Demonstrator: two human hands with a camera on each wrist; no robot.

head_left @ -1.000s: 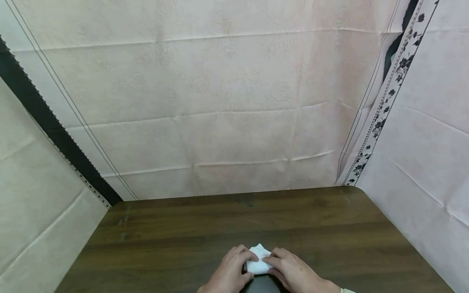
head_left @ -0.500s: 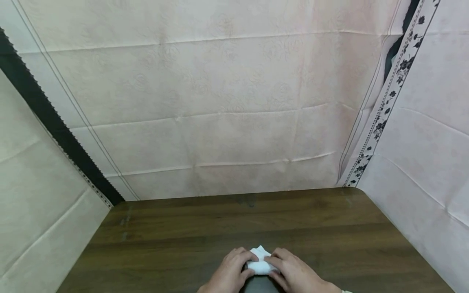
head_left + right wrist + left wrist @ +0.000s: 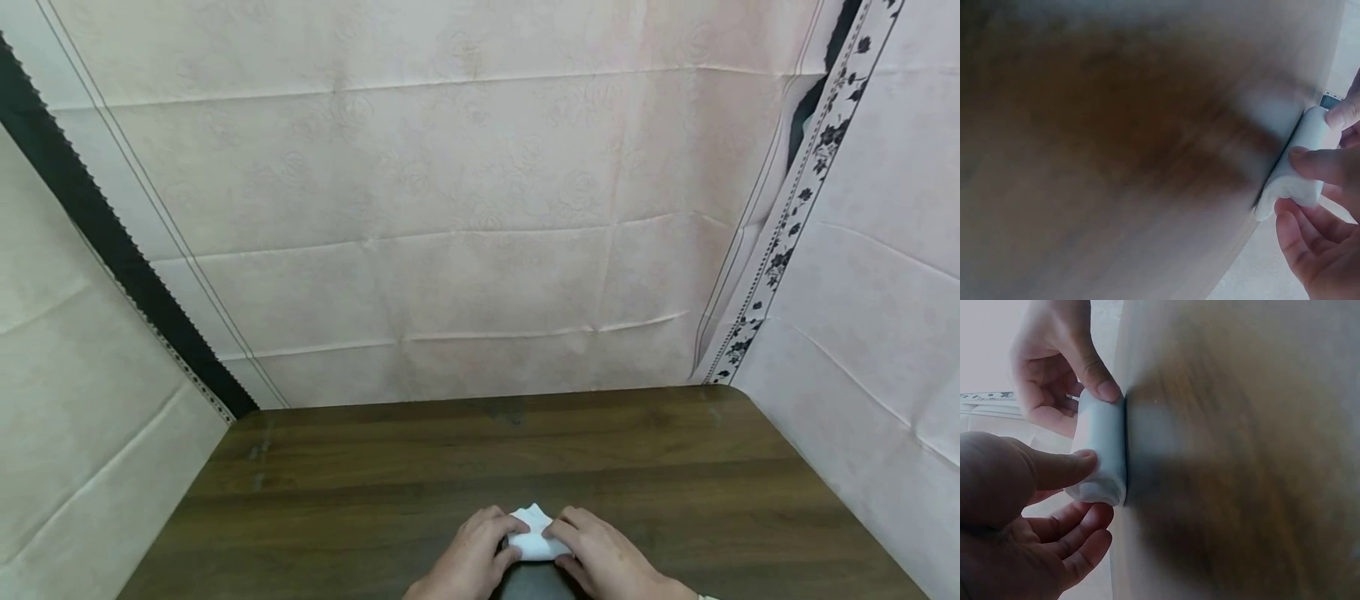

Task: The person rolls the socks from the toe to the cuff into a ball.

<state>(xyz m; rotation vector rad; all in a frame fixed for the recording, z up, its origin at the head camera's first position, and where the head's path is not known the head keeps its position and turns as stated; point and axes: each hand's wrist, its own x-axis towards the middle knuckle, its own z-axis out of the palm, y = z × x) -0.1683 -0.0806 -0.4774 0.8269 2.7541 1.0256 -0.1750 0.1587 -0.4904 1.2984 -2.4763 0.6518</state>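
Both the left hand [image 3: 471,560] and right hand [image 3: 600,560] pinch a white cloth [image 3: 534,538] at the table's [image 3: 675,475] near edge.

Soft, even light fills the head view, which stays sharp though its edges bow outward. Both wrist views are blurred and washed out: the table [image 3: 1241,456] smears into brown haze, with a dim shadow beside the cloth [image 3: 1102,456].

You can read no text, label, brand or number here; the wall cloth [image 3: 465,250] carries only patterns.
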